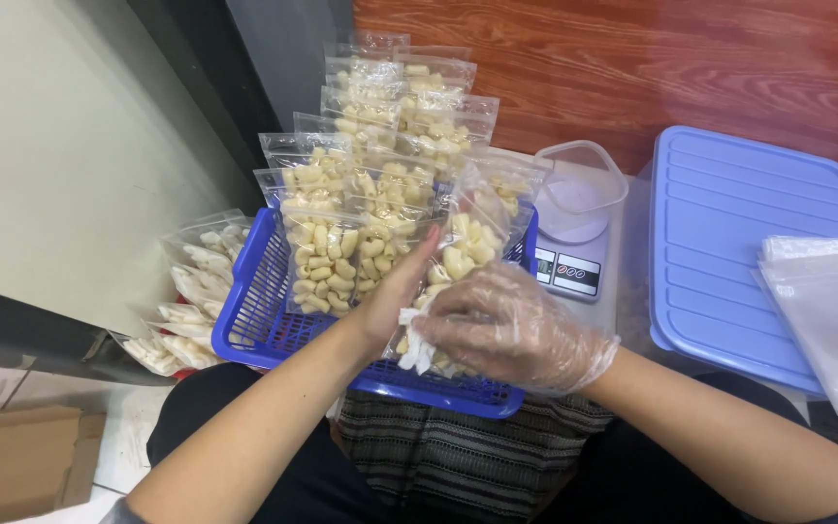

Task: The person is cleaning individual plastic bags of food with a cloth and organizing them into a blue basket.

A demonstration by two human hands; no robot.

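Head view. Left hand, bare and flat-fingered, bracing the filled clear bag over the blue basket; right hand, in a thin clear glove, curled over the bag's lower end, grasping it. Best kept upright and level while handled, so the pale pieces stay inside. Digital scale just beside; stacked bags behind.
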